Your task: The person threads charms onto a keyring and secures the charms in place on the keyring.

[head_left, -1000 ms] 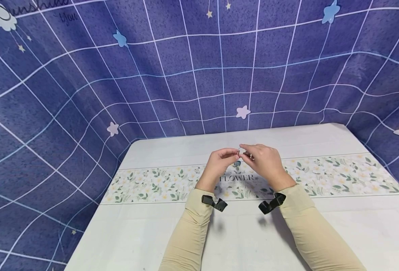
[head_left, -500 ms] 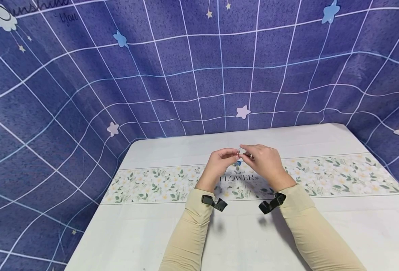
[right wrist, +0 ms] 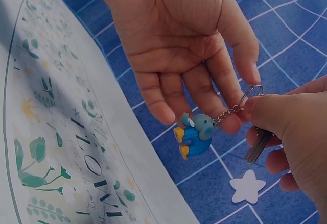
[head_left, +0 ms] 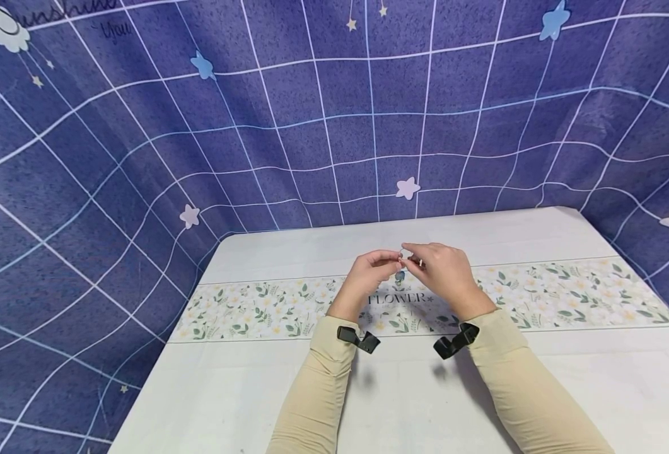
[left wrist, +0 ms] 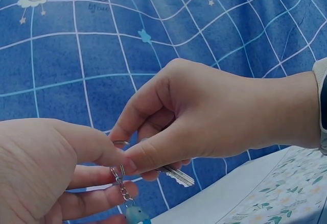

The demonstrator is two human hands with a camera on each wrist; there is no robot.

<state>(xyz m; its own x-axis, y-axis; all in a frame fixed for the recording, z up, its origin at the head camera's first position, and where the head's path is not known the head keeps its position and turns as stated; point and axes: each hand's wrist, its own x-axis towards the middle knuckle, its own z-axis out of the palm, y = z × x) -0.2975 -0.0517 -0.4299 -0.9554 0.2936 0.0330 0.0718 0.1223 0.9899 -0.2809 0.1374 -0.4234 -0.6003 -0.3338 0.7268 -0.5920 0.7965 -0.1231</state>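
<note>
Above the table, both hands meet over a keychain. My left hand (head_left: 371,275) pinches its metal split ring (right wrist: 247,89) between thumb and forefinger, the other fingers spread loosely below. From the ring a short chain (right wrist: 225,115) leads to a blue elephant charm (right wrist: 196,137) with yellow feet, dangling under the left fingers. My right hand (head_left: 444,268) has its thumb and fingers pinched at the ring's other side and on a silver key (right wrist: 259,146), whose toothed blade pokes out below them. The right fingertips hide the key's head, and the left thumb covers part of the ring.
The white table (head_left: 243,384) carries a flower-printed band (head_left: 561,293) with lettering beneath the hands. A blue curtain (head_left: 311,126) with a grid and stars hangs behind and at the sides. Black straps (head_left: 359,339) sit at both wrists, over beige sleeves.
Both hands keep nearly the same place and grip. The elephant charm has swung and turned slightly, and shows a little lower below the fingers.
</note>
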